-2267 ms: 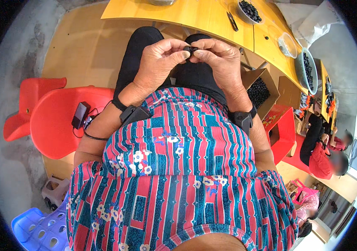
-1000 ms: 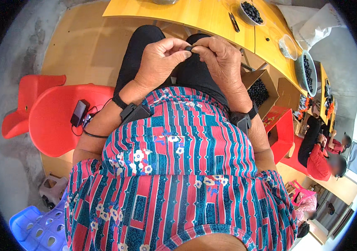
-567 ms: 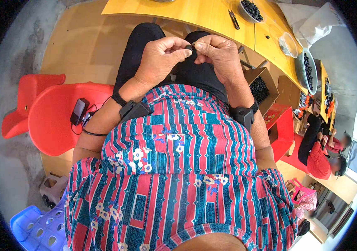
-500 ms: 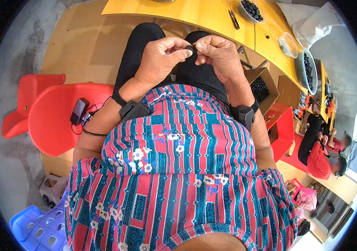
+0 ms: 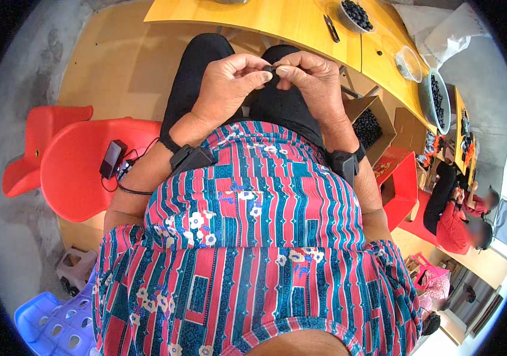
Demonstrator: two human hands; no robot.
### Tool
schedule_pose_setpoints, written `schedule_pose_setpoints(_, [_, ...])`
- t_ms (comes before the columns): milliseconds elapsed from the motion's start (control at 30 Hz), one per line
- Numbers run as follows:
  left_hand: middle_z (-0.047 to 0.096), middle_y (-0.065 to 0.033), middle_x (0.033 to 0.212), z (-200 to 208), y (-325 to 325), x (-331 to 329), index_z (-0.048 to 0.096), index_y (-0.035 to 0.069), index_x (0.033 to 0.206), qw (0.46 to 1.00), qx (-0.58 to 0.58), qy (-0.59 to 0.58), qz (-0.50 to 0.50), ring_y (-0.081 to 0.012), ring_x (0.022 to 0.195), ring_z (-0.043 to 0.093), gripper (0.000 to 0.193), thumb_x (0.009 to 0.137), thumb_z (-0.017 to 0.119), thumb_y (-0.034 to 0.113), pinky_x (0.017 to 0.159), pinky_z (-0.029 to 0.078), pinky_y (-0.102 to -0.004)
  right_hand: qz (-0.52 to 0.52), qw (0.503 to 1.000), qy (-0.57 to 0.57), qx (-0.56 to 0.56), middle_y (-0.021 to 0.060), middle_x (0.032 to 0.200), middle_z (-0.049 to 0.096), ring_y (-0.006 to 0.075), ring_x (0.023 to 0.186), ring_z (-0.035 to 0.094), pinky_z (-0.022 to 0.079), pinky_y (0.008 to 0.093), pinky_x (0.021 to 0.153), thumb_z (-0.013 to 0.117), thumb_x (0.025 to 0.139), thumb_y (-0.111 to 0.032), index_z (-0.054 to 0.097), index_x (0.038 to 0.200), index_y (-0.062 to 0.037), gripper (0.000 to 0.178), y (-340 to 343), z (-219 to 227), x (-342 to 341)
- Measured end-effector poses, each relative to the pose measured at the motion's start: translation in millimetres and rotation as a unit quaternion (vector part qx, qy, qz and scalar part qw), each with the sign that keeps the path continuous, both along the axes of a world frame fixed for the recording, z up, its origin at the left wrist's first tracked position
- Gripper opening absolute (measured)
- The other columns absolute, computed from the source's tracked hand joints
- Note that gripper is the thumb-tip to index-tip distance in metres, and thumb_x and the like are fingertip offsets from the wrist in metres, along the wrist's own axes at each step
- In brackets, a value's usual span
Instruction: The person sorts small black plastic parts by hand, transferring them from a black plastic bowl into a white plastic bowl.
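Above my lap, both hands meet at one small black round piece [image 5: 270, 70]. My left hand [image 5: 229, 86] is closed, pinching the piece between thumb and forefinger. My right hand [image 5: 314, 80] comes from the other side, its thumb and forefinger pressed together at the piece's right edge. The fingertips cover much of the piece, so its exact kind does not show. Beside my right forearm stands a cardboard box [image 5: 388, 132] holding many similar small black pieces.
On the yellow table [image 5: 301, 21] ahead are a bowl [image 5: 365, 29] of black pieces, a black cutter [image 5: 331, 28], a clear container [image 5: 409, 63] and a large basin [image 5: 446, 127]. Red chairs [image 5: 69, 172] stand left, another red seat [image 5: 404, 187] right. People in red [image 5: 452, 228] sit far right.
My right hand has turned slightly, its fingertips shifting a little down and left against the black piece. My left hand stays nearly still.
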State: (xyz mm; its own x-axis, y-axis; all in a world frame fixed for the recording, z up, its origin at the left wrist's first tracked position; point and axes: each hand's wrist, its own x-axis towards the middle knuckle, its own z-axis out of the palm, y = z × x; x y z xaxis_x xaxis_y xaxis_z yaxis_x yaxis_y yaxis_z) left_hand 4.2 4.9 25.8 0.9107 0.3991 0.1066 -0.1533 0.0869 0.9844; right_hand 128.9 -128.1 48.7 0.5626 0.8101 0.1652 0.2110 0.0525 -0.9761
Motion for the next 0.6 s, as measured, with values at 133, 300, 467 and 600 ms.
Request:
schedule_pose_setpoints(133, [0.061,-0.0012,0.084,5,1,-1,0.062,-0.002,0.098,0.997,0.076,-0.021,0.022,-0.0058,0.078,0.057,0.016,0.085,0.063,0.008,0.069,0.048,-0.0197,-0.003,0.989,0.145,0.014,0.0054,0.073,0.061,0.0129,0.063,0.059,0.053,0.0257,0.062,0.063,0.083,-0.004,0.064,0.088,0.0012,0.007,0,-4,-1])
schedule_pose_setpoints(300, [0.066,-0.0029,0.083,5,0,-1,0.064,-0.002,0.097,0.996,0.064,-0.050,0.031,-0.0054,0.075,0.058,0.016,0.083,0.065,0.006,0.066,0.048,-0.0196,0.073,0.938,0.328,0.080,0.0081,0.075,0.064,0.0155,0.064,0.063,0.054,0.0267,0.062,0.062,0.084,-0.007,0.061,0.089,-0.0003,0.008,0,-14,0])
schedule_pose_setpoints(467, [0.066,-0.0028,0.084,9,0,-2,0.065,-0.002,0.096,0.994,0.084,-0.055,0.034,-0.0059,0.076,0.058,0.014,0.083,0.064,0.004,0.068,0.048,-0.0201,0.100,0.928,0.347,0.090,0.0087,0.076,0.063,0.0171,0.066,0.062,0.055,0.0296,0.064,0.061,0.086,-0.010,0.060,0.090,0.0001,0.011,1,-18,2])
schedule_pose_setpoints(600, [0.062,0.0000,0.084,10,-1,-4,0.063,-0.002,0.098,0.993,0.104,-0.042,0.031,-0.0053,0.078,0.056,0.016,0.084,0.065,0.007,0.070,0.047,-0.0193,0.118,0.914,0.377,0.087,0.0088,0.076,0.064,0.0171,0.066,0.064,0.055,0.0283,0.062,0.062,0.085,-0.010,0.060,0.088,-0.0004,0.010,1,-20,4])
